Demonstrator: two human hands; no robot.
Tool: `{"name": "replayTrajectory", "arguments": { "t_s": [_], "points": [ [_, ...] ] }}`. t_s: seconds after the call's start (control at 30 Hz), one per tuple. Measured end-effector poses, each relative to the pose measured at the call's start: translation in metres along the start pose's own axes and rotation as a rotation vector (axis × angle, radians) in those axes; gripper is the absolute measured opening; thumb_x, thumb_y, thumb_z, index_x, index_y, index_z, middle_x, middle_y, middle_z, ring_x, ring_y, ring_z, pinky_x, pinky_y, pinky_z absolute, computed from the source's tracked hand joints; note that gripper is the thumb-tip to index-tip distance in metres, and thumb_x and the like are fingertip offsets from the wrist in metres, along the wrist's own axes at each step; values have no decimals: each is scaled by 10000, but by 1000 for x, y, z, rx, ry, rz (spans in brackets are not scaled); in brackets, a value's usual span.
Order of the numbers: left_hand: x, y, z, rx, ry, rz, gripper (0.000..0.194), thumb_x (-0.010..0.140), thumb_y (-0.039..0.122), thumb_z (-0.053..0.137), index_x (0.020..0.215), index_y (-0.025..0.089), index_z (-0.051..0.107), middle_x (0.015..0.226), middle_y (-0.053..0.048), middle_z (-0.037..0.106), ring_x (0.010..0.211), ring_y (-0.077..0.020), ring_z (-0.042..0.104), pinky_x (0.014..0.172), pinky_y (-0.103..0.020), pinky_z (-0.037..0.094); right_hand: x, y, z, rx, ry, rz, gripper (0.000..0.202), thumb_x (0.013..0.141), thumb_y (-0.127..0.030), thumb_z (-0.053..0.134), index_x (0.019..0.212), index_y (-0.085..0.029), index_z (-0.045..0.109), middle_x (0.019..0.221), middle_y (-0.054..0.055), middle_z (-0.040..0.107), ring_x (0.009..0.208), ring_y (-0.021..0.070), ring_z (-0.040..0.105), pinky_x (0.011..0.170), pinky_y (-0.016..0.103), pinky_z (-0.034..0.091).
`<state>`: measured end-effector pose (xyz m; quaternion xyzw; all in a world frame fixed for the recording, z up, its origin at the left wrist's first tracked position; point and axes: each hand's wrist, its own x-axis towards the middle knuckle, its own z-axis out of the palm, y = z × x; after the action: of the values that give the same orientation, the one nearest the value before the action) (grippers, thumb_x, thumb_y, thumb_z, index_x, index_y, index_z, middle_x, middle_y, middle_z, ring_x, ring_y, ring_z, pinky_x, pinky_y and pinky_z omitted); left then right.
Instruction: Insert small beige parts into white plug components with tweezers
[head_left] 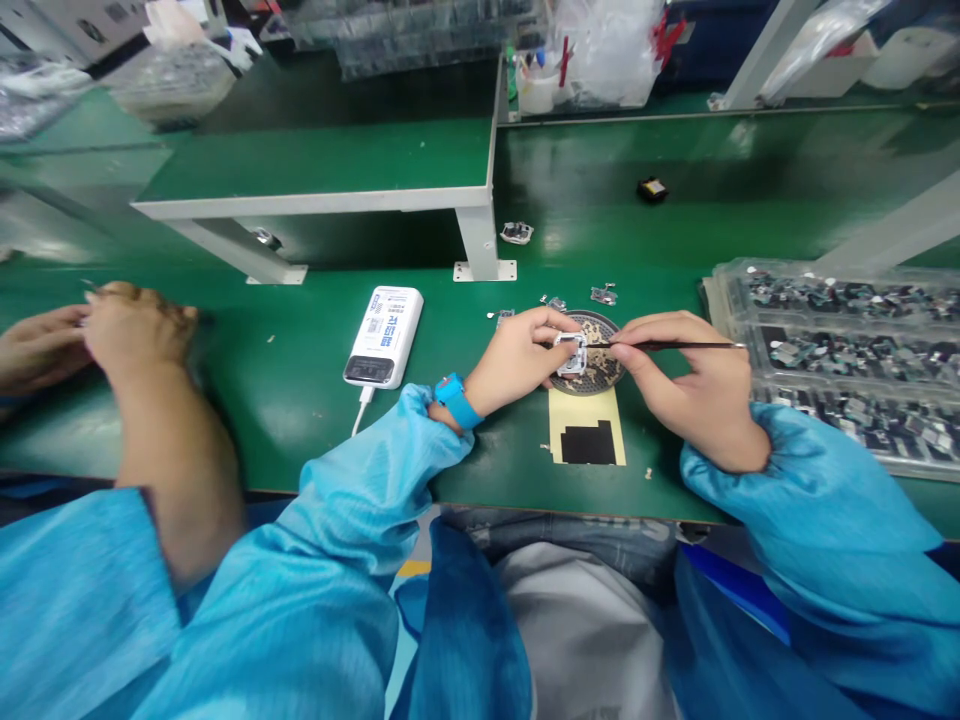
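Note:
My left hand (527, 352) pinches a small white frame-like part (572, 354) between thumb and fingers. A slim dark pair of tweezers (686, 345), seen almost edge-on, is gripped in my right hand (690, 380), and its tip reaches the white part. Both hands are over a round dark dish (600, 382) of small beige pieces. Below the dish lies a yellow sheet (587, 408) with a black patch. Several small metal-and-circuit parts, including one (604, 294), lie behind the dish. Fine detail of the held part is too small to make out.
A white power bank (386, 335) with a cable lies left of my forearm. To the right stands a clear compartment tray (720, 300) of small parts. A green raised shelf (330, 165) stands behind. A co-worker's hands (135, 325) are at the far left.

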<state>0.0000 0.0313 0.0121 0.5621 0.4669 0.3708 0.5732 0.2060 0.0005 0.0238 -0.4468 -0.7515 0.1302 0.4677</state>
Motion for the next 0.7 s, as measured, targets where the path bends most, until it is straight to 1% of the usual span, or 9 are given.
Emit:
{"name": "replayTrajectory", "arguments": {
  "t_s": [0.2, 0.33, 0.5, 0.6, 0.7],
  "points": [
    [-1, 1, 0, 22, 14, 27, 168, 875, 159, 702, 1036, 123, 670, 871, -60, 734, 563, -87, 614, 432, -165, 507, 0, 3, 1, 24, -12, -36, 127, 872, -205, 741, 975, -277, 725, 980, 34, 775, 928, 242, 733, 862, 457, 602],
    [-1, 1, -1, 13, 23, 60, 175, 865, 155, 713, 1034, 123, 679, 862, -52, 733, 585, -80, 615, 462, -152, 488, 1, 2, 2, 32, -6, -30, 113, 886, -205, 725, 968, -280, 714, 979, 35, 772, 938, 244, 734, 875, 468, 604],
    [-1, 2, -2, 2, 46, 74, 178, 856, 143, 702, 1032, 126, 682, 815, -37, 718, 577, -84, 609, 469, -162, 472, 1, 0, 0, 36, 44, -36, 88, 872, -235, 742, 942, -278, 712, 944, 36, 768, 896, 241, 736, 833, 440, 607],
    [0, 2, -2, -24, 34, 73, 189, 844, 110, 682, 1031, 129, 678, 847, -39, 730, 586, -77, 620, 505, -160, 484, 1, 0, 0, -1, 44, -33, 70, 876, -261, 737, 939, -277, 711, 927, 38, 768, 867, 241, 734, 812, 433, 604],
    [0, 0, -2, -58, 8, 66, 233, 817, 82, 681, 1045, 130, 668, 895, -43, 743, 602, -75, 636, 516, -155, 481, 0, 1, 1, -10, 44, -35, 82, 872, -252, 743, 945, -276, 713, 926, 36, 767, 855, 239, 732, 797, 428, 600]
  ]
}}
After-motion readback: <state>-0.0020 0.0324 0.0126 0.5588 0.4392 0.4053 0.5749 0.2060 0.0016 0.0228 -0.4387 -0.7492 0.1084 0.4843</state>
